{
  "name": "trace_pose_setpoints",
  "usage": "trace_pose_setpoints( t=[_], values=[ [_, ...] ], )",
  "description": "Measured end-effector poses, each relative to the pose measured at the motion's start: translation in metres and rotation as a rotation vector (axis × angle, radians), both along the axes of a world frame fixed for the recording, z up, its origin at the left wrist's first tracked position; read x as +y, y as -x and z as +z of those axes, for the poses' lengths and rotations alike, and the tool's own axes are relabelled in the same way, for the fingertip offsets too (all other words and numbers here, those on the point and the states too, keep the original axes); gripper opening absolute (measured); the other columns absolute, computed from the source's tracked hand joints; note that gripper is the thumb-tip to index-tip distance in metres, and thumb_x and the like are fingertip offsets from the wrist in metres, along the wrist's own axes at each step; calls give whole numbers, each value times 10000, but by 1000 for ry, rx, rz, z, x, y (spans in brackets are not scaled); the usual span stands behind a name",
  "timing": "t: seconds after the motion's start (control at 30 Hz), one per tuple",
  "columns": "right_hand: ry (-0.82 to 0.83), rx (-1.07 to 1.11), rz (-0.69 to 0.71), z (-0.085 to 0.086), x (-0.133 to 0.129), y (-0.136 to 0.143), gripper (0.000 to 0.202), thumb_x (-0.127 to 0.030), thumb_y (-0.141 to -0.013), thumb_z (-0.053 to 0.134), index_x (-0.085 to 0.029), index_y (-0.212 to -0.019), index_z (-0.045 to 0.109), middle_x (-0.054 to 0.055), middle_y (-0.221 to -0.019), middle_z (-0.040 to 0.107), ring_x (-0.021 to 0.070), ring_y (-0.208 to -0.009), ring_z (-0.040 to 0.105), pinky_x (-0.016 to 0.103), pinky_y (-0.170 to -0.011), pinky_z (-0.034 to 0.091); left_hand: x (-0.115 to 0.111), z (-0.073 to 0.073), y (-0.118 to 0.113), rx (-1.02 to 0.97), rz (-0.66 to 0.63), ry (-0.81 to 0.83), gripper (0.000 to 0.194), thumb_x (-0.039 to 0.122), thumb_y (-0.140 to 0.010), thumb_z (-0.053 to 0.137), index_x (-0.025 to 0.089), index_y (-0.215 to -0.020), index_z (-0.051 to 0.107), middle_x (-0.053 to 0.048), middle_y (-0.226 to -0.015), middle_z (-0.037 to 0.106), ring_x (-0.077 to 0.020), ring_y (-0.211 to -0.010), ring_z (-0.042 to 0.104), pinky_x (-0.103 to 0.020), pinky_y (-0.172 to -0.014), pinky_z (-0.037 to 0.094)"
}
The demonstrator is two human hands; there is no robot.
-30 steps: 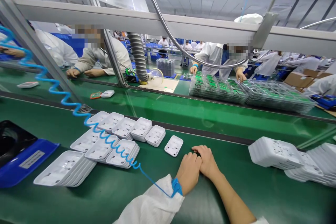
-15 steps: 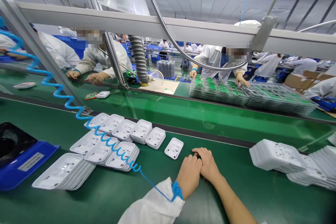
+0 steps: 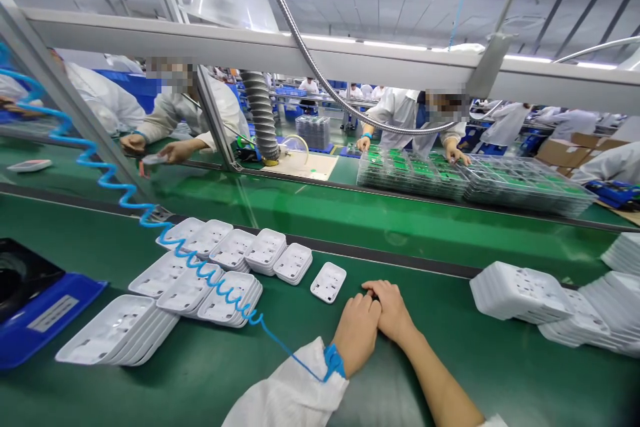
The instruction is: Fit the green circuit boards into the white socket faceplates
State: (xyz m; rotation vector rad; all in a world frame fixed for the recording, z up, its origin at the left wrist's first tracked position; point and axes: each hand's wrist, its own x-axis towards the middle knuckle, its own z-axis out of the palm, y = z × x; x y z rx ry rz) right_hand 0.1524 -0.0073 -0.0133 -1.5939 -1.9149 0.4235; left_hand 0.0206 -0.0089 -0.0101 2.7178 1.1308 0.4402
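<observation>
My left hand (image 3: 356,332), with a blue wrist strap (image 3: 333,361) at its cuff, rests on the green work surface (image 3: 300,353). Its fingers are curled and lie against my right hand (image 3: 393,310). The right fingers are bent and pressed together. I see no object in either hand, though the undersides of the fingers are hidden. Just beyond and left of them lies a single white plastic housing (image 3: 329,282) with small cutouts. Several stacks of similar housings (image 3: 227,297) stand farther left.
More housing stacks (image 3: 520,290) stand at the right. A coiled blue cord (image 3: 125,190) runs from the strap across the left stacks. A blue bin (image 3: 55,313) sits at far left. Across the glossy green strip, co-workers handle parts near clear trays of green boards (image 3: 410,177).
My hands keep their joined pose; the view has shifted slightly. Across the line, a co-worker has picked up the small white part and the orange piece that lay on the far surface.
</observation>
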Motion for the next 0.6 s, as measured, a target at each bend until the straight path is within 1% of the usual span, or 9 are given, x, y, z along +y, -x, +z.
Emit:
trace_pose_setpoints(
  t=[0.33,0.47,0.6],
  values=[
    [-9,6,0,1,0,1,333,-103,-739,444,-197,-1031,571,29,-878,615,166,-830,509,308,-774,308,-1,-2,-1,12,10,0,196,134,-835,383,158,-990,502,-85,-1052,517,-236,-893,452,-396,-772,395],
    [-2,-4,6,2,0,1,325,-114,-746,439,-196,-1031,572,37,-894,618,170,-831,512,309,-769,309,0,-1,0,20,-2,7,214,140,-820,407,158,-1015,494,-84,-1054,515,-237,-899,451,-399,-774,400],
    [8,-15,7,3,0,1,331,-112,-739,442,-189,-1032,577,46,-920,623,175,-855,514,310,-778,307,0,2,0,36,-12,7,215,152,-837,390,152,-1028,491,-93,-1048,516,-241,-917,453,-401,-774,401]
  ],
)
